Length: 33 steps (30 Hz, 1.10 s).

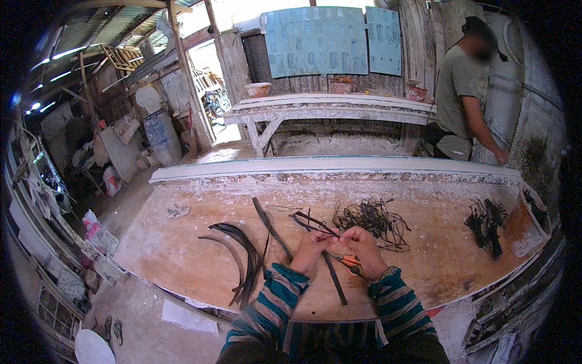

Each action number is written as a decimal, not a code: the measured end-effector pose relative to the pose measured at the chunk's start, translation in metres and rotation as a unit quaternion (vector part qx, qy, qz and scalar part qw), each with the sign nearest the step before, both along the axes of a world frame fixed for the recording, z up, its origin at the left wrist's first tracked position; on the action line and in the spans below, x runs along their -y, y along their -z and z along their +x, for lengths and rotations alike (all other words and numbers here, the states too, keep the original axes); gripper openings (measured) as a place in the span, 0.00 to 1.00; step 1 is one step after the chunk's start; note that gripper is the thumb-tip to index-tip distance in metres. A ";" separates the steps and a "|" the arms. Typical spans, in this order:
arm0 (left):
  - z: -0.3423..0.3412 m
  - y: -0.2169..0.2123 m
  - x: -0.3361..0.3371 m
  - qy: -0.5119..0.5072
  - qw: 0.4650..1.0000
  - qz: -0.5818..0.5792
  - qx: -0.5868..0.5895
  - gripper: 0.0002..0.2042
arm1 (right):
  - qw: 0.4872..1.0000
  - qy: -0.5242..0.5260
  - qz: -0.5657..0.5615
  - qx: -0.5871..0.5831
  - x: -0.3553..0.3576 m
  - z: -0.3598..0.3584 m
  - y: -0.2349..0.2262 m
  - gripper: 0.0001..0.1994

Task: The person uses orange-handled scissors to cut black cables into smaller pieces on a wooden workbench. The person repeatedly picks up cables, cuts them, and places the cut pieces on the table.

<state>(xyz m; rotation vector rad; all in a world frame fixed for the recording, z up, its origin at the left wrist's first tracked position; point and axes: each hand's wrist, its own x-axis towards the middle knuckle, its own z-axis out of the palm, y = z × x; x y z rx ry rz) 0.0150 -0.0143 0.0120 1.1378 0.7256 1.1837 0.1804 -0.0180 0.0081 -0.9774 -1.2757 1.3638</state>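
Note:
Over the middle of a wooden table, my left hand (311,251) and my right hand (364,250) meet, fingertips pinched together. Between them is a thin black strip (306,222), its looped end sticking out to the upper left. Orange-handled scissors (351,263) lie beside my right hand, partly covered by it. Straight black strips (336,280) rest near both hands. Left of my left hand lies a bunch of curved black strips (245,258). A tangled heap of black cords (376,219) lies just beyond my right hand.
On the table's right are tied black bundles (487,224) and a dusty orange bucket (528,225). A long white moulding (333,167) runs along the far edge. Behind stands a white-coated bench (327,112) with pots. A person (464,91) works at the far right.

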 end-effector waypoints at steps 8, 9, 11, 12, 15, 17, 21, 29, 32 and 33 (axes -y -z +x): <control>0.003 0.011 -0.003 -0.002 1.000 0.014 -0.013 0.07 | 0.997 -0.006 0.055 -0.049 -0.001 -0.006 0.003 0.03; 0.003 0.011 -0.003 -0.004 1.000 0.012 -0.012 0.07 | 0.996 -0.008 0.066 -0.060 -0.002 -0.007 0.006 0.03; 0.005 0.010 -0.003 -0.008 1.000 0.008 -0.011 0.06 | 0.997 -0.010 0.066 -0.030 -0.003 -0.006 0.008 0.03; 0.005 0.010 -0.003 -0.015 1.000 -0.007 0.000 0.06 | 0.998 -0.012 0.066 -0.015 -0.002 -0.006 0.008 0.03; 0.004 0.011 -0.004 -0.030 0.998 -0.051 0.035 0.06 | 0.998 -0.003 0.064 -0.019 0.001 -0.009 0.004 0.06; 0.001 0.011 -0.006 -0.033 0.994 -0.079 0.065 0.06 | 0.998 -0.007 0.060 -0.007 0.006 -0.009 -0.005 0.08; -0.004 0.009 -0.008 -0.041 0.994 -0.069 0.069 0.06 | 0.998 -0.010 0.066 0.012 0.002 -0.007 -0.001 0.09; -0.009 0.014 -0.014 -0.023 0.996 -0.056 0.064 0.05 | 0.983 0.001 0.166 0.080 0.001 -0.009 0.006 0.09; -0.007 0.010 -0.010 -0.026 0.996 -0.058 0.058 0.06 | 0.974 0.010 0.201 0.102 0.007 -0.011 -0.004 0.09; -0.007 0.010 -0.010 -0.020 0.996 -0.062 0.053 0.06 | 0.970 0.014 0.217 0.111 0.009 -0.011 -0.008 0.09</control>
